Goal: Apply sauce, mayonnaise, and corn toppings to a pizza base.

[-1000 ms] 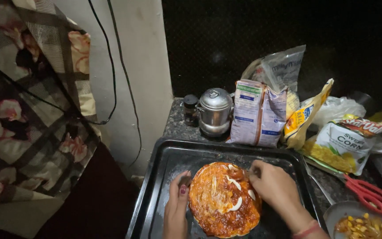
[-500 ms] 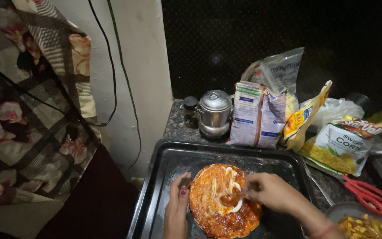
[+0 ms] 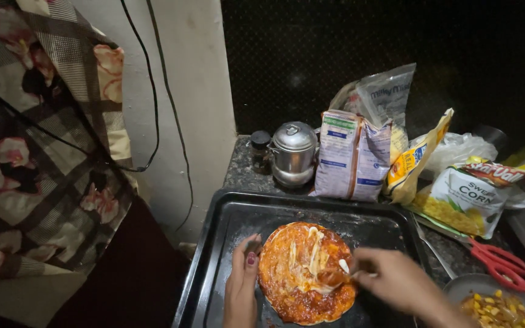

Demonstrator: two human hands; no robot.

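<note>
Spoon (image 3: 335,276) (right hand (image 3: 399,282)) lies crosswise, bowl leftward on pizza (image 3: 305,273).

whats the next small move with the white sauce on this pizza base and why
Probably sweep the spoon in the right hand toward the left side of the pizza base. The white sauce sits in streaks near the middle, while the red-sauced edges look bare. The left hand already steadies the base at its left rim in the black baking tray.

A dark speckled counter (image 3: 241,173) carries a black baking tray (image 3: 226,243), steel pot (image 3: 294,153), packets (image 3: 350,155) and seemingly red scissors (image 3: 499,262).
</note>
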